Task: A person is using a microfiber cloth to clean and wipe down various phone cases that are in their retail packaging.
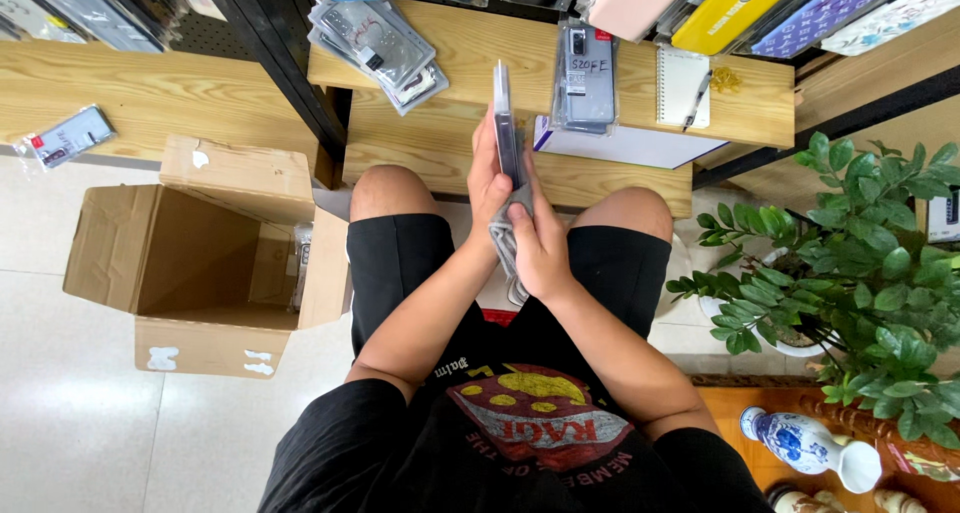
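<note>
You sat on pale tile before a low wooden bench (420,153); one open cardboard box (190,263) stood left. Both hands, left hand (490,178) and right hand (540,248), gripped one upright phone (505,123) and grey cloth (505,243) above your knees.

Left hand (490,185) and right hand (540,248) grip upright phone (504,123); grey cloth (507,238) beneath

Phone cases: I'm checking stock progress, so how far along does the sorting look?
Done: a stack of clear packaged cases lies on the wooden bench. In hand: the left hand and right hand hold a slim grey phone case edge-up. Left: the open brown cardboard box shows at least one packet inside; how many is hidden.
</note>
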